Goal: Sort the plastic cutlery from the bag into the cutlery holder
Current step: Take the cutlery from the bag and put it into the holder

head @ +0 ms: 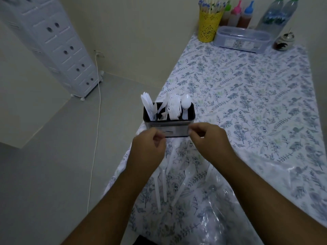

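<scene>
A black and steel cutlery holder (177, 127) stands near the table's left edge. It holds white knives (147, 106) on the left, forks (174, 106) in the middle and a spoon (186, 103) on the right. In front of it lies a clear plastic bag (221, 200) with several white spoons (185, 181) still in it. My left hand (148, 149) and my right hand (208, 138) hover just before the holder, fingers curled. Each pinches with thumb and forefinger what looks like the bag's thin edge.
The table wears a floral cloth (256, 96). At its far end stand a yellow cup of sticks (208, 27), a clear lidded box (242, 39), sauce bottles (237, 15), water bottles (276, 16) and a small jar (284, 41). A white drawer tower (53, 43) and a cable (95, 138) are on the floor, left.
</scene>
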Tool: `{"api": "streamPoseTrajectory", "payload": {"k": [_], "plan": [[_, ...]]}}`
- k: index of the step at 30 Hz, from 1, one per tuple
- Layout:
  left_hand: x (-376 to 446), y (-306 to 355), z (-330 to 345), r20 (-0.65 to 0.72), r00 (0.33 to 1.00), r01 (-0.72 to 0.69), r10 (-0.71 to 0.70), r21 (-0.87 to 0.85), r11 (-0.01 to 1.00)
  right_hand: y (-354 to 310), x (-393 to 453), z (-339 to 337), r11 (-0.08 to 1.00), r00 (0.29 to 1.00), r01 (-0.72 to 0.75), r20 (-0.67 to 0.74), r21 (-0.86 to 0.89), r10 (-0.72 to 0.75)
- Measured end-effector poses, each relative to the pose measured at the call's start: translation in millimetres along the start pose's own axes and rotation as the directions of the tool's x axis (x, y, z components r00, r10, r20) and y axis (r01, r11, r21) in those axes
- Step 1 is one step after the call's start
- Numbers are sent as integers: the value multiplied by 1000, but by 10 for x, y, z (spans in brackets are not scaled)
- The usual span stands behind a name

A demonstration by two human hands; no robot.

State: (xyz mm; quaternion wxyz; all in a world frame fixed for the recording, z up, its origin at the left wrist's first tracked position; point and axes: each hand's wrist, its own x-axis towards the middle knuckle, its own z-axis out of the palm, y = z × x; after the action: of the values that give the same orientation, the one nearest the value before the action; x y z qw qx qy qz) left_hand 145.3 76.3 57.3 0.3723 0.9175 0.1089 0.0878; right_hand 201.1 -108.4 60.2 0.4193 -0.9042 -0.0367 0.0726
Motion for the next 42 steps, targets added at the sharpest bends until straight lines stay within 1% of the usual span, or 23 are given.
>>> {"api": "streamPoseTrajectory", "payload": {"k": [1,2,3,5,6,7,10,12,13,15,17,19,20,25,27,30,32,36,39,41,42], "plan": [[-125,-179,76,50,991,126,-127,17,992,96,-98,33,1000,999,-28,27,2,28],[-239,-340,162,105,963,242,-246,57,969,189,-199,69,998,997,-56,55,3,55],[-350,-497,262,161,929,320,-334,108,941,276,-301,105,997,993,-82,82,2,82],[-551,-709,439,242,864,406,-441,180,896,421,-496,169,992,984,-122,128,-7,122],[-627,-771,510,256,841,438,-476,193,878,485,-585,198,990,979,-139,148,-9,139],[-688,-820,564,250,833,457,-493,191,869,542,-672,225,987,973,-159,167,-5,157],[-760,-858,611,200,866,422,-459,202,884,677,-895,288,974,954,-226,209,24,217],[-730,-848,589,160,905,358,-394,216,909,735,-1001,321,966,943,-258,228,35,243],[-707,-835,577,130,921,341,-367,189,921,749,-1044,331,961,938,-272,236,45,254],[-660,-756,542,114,926,358,-360,38,933,757,-1109,347,955,930,-290,253,61,266],[-607,-711,548,149,908,411,-392,-137,901,750,-1151,356,954,926,-291,270,67,263],[-575,-689,585,188,883,464,-429,-227,856,745,-1176,355,955,925,-285,284,81,252],[-571,-688,614,200,880,470,-431,-234,851,748,-1182,354,955,926,-282,288,91,246],[-666,-800,688,170,883,458,-437,-112,882,785,-1222,337,947,926,-293,287,131,247],[-714,-824,693,150,911,396,-384,-63,916,798,-1240,333,942,924,-301,288,147,250],[-745,-782,710,150,948,275,-282,70,959,820,-1256,342,932,918,-322,296,168,264],[-721,-759,731,169,951,237,-261,147,960,823,-1268,346,919,911,-346,302,187,282],[-628,-723,710,208,939,207,-274,294,933,817,-1279,342,909,906,-361,308,209,289],[-609,-691,643,230,935,193,-272,314,930,819,-1272,351,896,899,-380,318,228,301],[-649,-702,607,227,930,232,-288,244,942,804,-1261,352,876,893,-402,324,268,311],[-683,-708,592,217,925,273,-311,186,944,787,-1256,351,859,889,-417,330,298,317]]}}
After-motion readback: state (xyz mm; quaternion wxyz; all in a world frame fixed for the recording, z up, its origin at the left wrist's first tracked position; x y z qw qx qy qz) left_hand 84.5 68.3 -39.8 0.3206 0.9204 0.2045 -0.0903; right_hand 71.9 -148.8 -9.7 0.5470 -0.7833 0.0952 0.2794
